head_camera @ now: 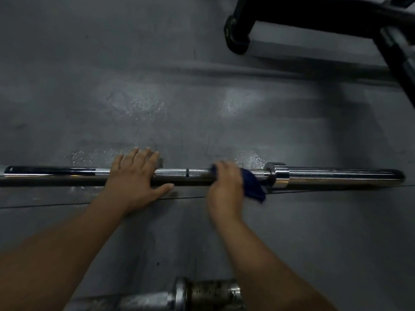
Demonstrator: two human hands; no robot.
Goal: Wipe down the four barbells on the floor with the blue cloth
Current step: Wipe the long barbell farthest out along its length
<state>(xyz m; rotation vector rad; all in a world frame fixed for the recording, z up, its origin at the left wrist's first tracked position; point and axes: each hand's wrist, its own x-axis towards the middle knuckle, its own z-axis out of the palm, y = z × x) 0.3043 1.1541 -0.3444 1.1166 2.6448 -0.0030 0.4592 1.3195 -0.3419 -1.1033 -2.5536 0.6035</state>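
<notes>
Mid-wipe on one barbell (pixel 197 173) lying on the floor (pixel 157 97); right hand (pixel 225 187) grips the blue cloth (pixel 253 187) round the shaft near the collar; left hand (pixel 132 178) rests flat, fingers straight, steadying it; next, probably slide along.

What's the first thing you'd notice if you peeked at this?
A long shiny barbell lies across the grey floor, stretching nearly from edge to edge. Two bare hands are on it: the left hand rests flat on the shaft, and the right hand grips a blue cloth round the bar beside the collar. A second barbell, grubbier, peeks in at the bottom edge.
</notes>
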